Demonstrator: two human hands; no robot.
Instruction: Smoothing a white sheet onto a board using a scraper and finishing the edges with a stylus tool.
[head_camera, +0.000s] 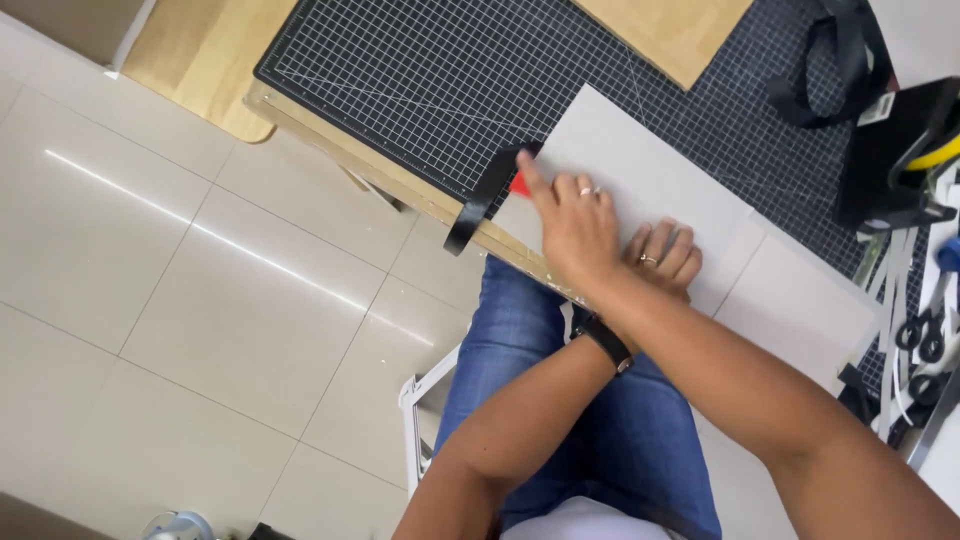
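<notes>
A large grey cardboard sheet (640, 170) lies on a black gridded cutting mat (420, 80). My right hand (575, 225) crosses over my left and grips a small red tool (518, 184) at the sheet's near corner, index finger stretched along it. My left hand (668, 256), wearing a ring, lies flat on the sheet just behind the right wrist, and a black watch (606, 342) is on that wrist. A black strap (478, 205) hangs over the table edge next to the red tool.
A second grey sheet (800, 300) lies to the right and a brown board (670, 30) at the top. Black bag with straps (880, 120), scissors (922, 335) and strips sit at the right. Wooden table edge (400, 180), tiled floor (200, 300) and my jeans (520, 350) are below.
</notes>
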